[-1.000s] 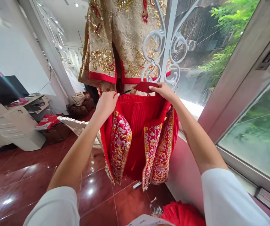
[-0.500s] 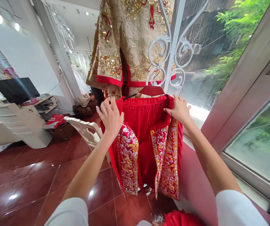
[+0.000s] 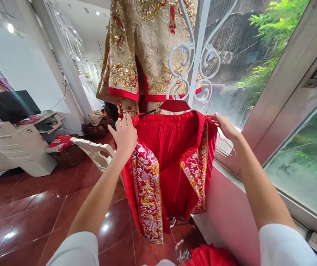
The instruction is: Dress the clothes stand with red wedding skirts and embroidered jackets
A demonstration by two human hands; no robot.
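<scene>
Red pleated skirt [image 3: 169, 138], full of thin folds, hangs from a red hanger [image 3: 175, 105] mid-frame. Its long panels [image 3: 147, 195] have shiny, curly stitching. The left hand [image 3: 125, 133] and right hand [image 3: 226, 126] touch its top corners; I can't tell if either grips.

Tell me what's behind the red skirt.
A gold-embroidered garment shows above the waistband, part of a white chair at left; whatever the red skirt itself covers cannot be seen.
</scene>
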